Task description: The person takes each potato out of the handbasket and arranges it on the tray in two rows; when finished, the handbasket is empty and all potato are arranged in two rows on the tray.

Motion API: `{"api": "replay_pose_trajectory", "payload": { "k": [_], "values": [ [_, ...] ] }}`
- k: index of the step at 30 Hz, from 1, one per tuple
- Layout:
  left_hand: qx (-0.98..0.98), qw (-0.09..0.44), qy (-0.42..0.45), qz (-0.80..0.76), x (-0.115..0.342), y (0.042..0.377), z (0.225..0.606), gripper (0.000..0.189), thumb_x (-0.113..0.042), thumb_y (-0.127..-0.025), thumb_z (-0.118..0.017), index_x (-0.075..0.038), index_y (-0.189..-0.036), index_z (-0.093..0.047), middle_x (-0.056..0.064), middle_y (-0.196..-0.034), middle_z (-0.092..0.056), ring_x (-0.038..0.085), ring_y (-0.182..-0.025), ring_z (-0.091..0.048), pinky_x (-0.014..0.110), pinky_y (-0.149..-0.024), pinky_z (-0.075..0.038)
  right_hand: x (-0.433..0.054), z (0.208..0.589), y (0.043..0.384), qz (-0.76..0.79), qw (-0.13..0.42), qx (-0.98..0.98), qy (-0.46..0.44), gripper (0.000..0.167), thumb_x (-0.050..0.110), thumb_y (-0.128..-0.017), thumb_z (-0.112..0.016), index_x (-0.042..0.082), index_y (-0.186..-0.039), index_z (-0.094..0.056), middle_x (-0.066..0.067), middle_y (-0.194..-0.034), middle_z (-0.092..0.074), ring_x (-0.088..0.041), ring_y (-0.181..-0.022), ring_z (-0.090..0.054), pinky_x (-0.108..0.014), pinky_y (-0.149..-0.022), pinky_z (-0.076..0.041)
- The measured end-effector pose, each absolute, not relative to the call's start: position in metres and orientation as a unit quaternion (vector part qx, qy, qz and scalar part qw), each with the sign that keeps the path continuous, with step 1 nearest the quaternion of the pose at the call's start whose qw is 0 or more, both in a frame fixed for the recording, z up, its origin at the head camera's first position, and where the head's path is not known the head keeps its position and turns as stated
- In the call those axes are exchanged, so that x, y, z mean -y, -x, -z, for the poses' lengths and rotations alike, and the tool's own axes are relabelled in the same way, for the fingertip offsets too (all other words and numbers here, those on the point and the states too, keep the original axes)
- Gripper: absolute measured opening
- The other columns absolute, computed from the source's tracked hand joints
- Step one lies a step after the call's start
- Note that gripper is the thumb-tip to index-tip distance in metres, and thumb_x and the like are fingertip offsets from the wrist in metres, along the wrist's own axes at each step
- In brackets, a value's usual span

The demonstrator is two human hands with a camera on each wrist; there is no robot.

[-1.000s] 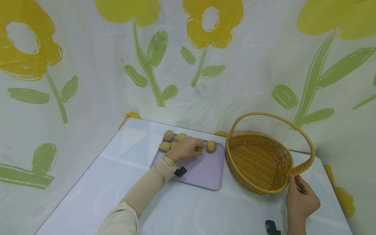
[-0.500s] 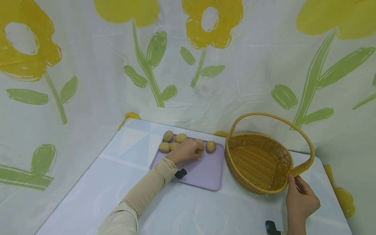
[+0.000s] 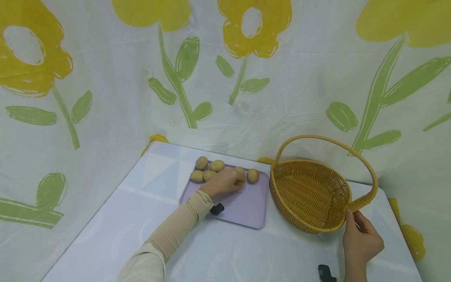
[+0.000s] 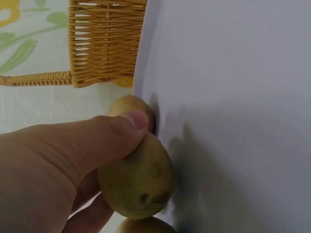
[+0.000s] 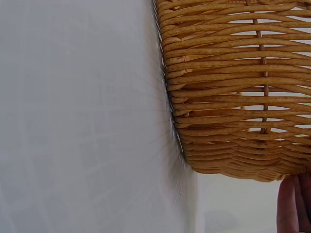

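In the head view my left hand (image 3: 222, 183) is over the back of a lilac tray (image 3: 243, 211), gripping a potato (image 4: 138, 182). The left wrist view shows the thumb across its upper side and fingers curled behind. Two other potatoes show close to the held one there: one (image 4: 131, 104) past the thumb tip, another (image 4: 146, 226) at the lower edge. On the right, my right hand (image 3: 363, 239) pinches the near end of a wicker basket (image 3: 288, 209) at the foot of its arched handle (image 3: 327, 138). Some right fingers (image 5: 287, 206) appear under the woven wall.
Several more potatoes (image 3: 201, 163) lie along the tray's back left, and a single potato (image 3: 253, 176) is at its back right, near the basket. The pale table (image 3: 197, 250) meets a flower-patterned sheet (image 3: 299, 90) behind.
My left hand has shifted slightly toward me with the potato in its grip, and a potato behind it shows more. The right hand and basket have stayed put.
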State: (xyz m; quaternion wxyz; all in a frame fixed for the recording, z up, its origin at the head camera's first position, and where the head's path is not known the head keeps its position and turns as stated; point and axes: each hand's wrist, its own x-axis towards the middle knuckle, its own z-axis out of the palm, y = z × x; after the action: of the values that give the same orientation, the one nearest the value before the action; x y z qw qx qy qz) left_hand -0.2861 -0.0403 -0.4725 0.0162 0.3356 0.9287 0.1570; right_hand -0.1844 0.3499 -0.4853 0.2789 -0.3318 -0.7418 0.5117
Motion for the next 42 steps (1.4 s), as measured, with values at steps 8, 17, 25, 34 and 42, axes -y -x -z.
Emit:
{"api": "replay_pose_trajectory", "payload": {
  "k": [8,17,25,34,42],
  "values": [
    [-0.929,0.018,-0.335,-0.153,0.040,0.285,0.472,0.031,-0.016,-0.089,-0.080,-0.016,-0.072,-0.054,-0.008,-0.069,-0.044,0.005,-0.064,-0.042,0.018,-0.059,-0.037,-0.350,0.487,0.185,-0.516,0.281,0.739,0.330,0.032,0.027,-0.093,-0.076,0.011,-0.120,-0.074,0.014,-0.114,-0.073,0.024,-0.081,-0.057,0.005,-0.069,-0.046],
    [-0.924,0.016,-0.347,-0.161,0.039,0.286,0.476,0.026,-0.015,-0.089,-0.080,-0.013,-0.073,-0.059,-0.007,-0.072,-0.046,0.004,-0.066,-0.045,0.016,-0.062,-0.041,-0.350,0.487,0.184,-0.520,0.280,0.737,0.328,0.030,0.026,-0.093,-0.076,0.014,-0.120,-0.074,0.011,-0.117,-0.073,0.024,-0.082,-0.058,0.005,-0.070,-0.047],
    [-0.922,-0.006,-0.356,-0.152,0.040,0.284,0.479,0.016,-0.016,-0.088,-0.081,-0.011,-0.082,-0.068,-0.005,-0.073,-0.052,0.005,-0.067,-0.048,0.018,-0.063,-0.045,-0.351,0.487,0.184,-0.524,0.281,0.735,0.328,0.031,0.025,-0.093,-0.076,0.012,-0.120,-0.074,0.015,-0.113,-0.073,0.024,-0.081,-0.058,0.005,-0.069,-0.047],
    [-0.924,-0.022,-0.354,-0.143,0.039,0.279,0.481,0.028,-0.018,-0.089,-0.081,-0.011,-0.115,-0.076,-0.003,-0.091,-0.072,0.006,-0.076,-0.059,0.019,-0.076,-0.056,-0.349,0.485,0.181,-0.522,0.286,0.735,0.324,0.031,0.024,-0.093,-0.076,0.009,-0.120,-0.074,0.013,-0.113,-0.073,0.024,-0.080,-0.058,0.004,-0.069,-0.047],
    [-0.922,-0.043,-0.362,-0.134,0.039,0.280,0.486,0.030,-0.019,-0.089,-0.081,-0.011,-0.117,-0.075,-0.002,-0.105,-0.076,0.009,-0.088,-0.069,0.021,-0.083,-0.059,-0.351,0.487,0.183,-0.523,0.283,0.733,0.330,0.033,0.026,-0.092,-0.076,0.010,-0.121,-0.074,0.015,-0.113,-0.073,0.023,-0.082,-0.058,0.005,-0.070,-0.047]
  ]
}}
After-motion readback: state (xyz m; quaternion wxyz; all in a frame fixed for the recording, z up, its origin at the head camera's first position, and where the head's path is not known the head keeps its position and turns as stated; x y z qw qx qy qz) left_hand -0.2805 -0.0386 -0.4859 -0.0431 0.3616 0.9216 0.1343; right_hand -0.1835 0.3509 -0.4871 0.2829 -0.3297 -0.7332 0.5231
